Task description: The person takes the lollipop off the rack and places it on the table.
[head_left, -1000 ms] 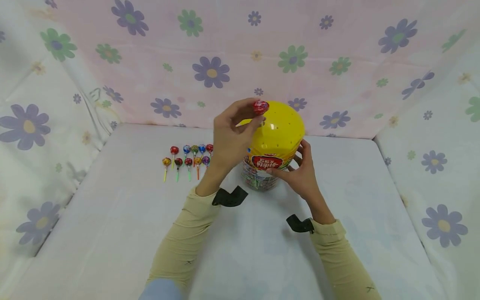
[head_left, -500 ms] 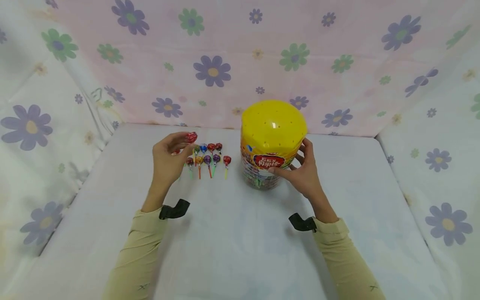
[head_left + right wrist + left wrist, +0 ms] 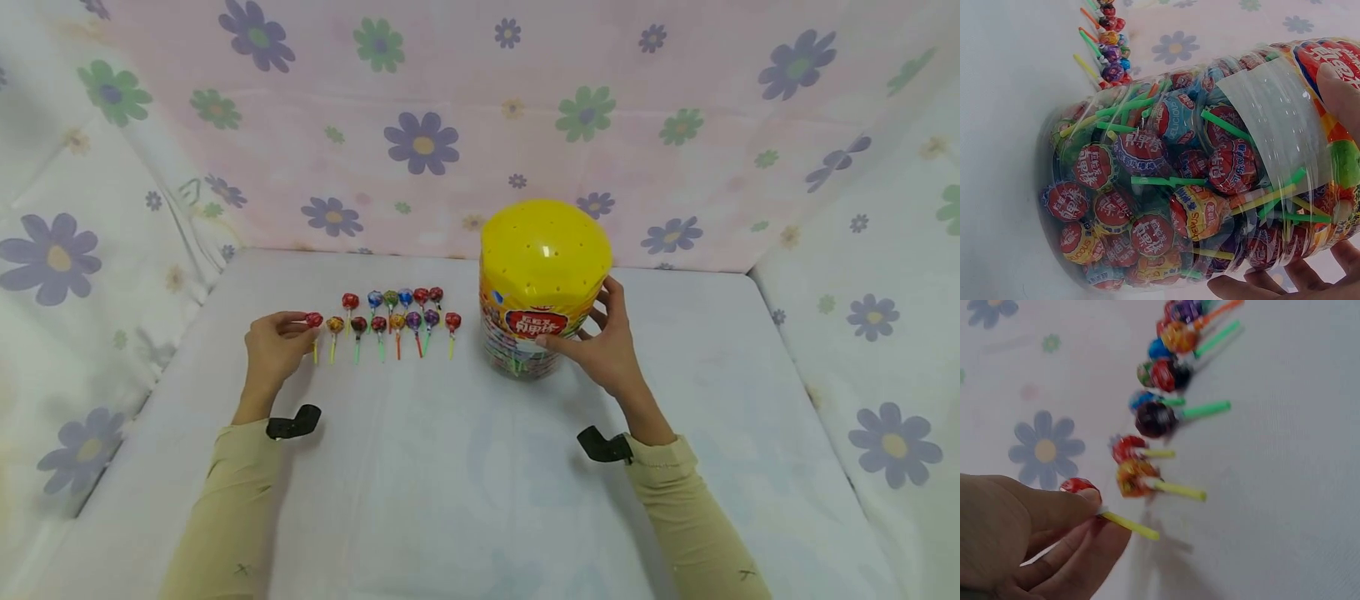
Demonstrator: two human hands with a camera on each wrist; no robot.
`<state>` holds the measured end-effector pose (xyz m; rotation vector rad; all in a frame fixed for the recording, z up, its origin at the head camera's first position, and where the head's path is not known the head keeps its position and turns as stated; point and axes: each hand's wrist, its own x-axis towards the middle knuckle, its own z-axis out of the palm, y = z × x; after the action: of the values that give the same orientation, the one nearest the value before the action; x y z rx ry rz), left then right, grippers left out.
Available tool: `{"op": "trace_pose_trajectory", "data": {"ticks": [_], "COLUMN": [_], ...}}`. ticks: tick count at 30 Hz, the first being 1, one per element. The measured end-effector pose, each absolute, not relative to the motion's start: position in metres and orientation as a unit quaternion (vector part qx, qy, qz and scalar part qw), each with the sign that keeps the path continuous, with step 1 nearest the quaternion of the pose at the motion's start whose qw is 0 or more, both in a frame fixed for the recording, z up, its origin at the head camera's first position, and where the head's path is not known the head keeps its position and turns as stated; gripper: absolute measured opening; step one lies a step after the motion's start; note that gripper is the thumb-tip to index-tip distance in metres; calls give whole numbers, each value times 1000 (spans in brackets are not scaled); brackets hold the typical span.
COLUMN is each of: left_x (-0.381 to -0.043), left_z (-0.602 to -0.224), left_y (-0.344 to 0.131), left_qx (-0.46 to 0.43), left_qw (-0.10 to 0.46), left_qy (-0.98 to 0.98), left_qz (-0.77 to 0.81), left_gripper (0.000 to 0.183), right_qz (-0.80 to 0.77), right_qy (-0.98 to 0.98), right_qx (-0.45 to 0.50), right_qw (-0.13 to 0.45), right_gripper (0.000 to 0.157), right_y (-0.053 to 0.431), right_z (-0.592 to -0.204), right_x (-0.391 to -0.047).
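My left hand pinches a red-wrapped lollipop between thumb and fingers, at the left end of the front row. Its yellow stick points away from the hand and casts a shadow; whether it touches the table is unclear. Beside it lies an orange-wrapped lollipop, also with a yellow stick. On the right, my right hand holds the side of a clear plastic jar with a yellow lid. Wrapped lollipops with coloured sticks fill the jar, which stands upright.
Two rows of lollipops lie left of the jar; a blue one is in the back row and a red one ends the front row. The white table meets a flowered cloth backdrop behind and at both sides.
My left hand has moved left and down from beside the jar's lid, carrying the red lollipop past the rows to their left end. My right hand stays on the jar.
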<state>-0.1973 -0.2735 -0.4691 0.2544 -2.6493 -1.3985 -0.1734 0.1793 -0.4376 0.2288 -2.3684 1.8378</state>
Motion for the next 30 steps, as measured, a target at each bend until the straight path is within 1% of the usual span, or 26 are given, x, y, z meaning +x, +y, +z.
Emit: {"op": "trace_pose_trajectory", "data": {"ticks": [4,12,19,26,29,30], "left_x": [-200,-204,-203,-203,-200,-198], "left_z": [-476,-486,-489,-488,-483,-481], "left_y": [-281,-288,-287,-283,-276,-272], "left_qx": [113,123,119,125,115,105], "left_qw": [46,54,73,68,88,103], "left_qy": [-904,-915,-913,-918,-921,-921], "left_qz": [-409,-380,-384,-371,-361,-362], "left_gripper": [37,36,39,40,38,37], "right_qz": [610,615,613,609,603,598], "right_qy": [-787,-782,-784,-786,-790,-794], "right_qx": [74,78,76,80,86,88], "right_qw": [65,63,66,71,65,62], "right_gripper": [98,99,100,99,100,101], "right_y": [178,176,174,174,176,177], "right_z": [-438,-436,-437,-443,-445,-446], "right_x": [-172,-171,-171,-172,-171,-170]}}
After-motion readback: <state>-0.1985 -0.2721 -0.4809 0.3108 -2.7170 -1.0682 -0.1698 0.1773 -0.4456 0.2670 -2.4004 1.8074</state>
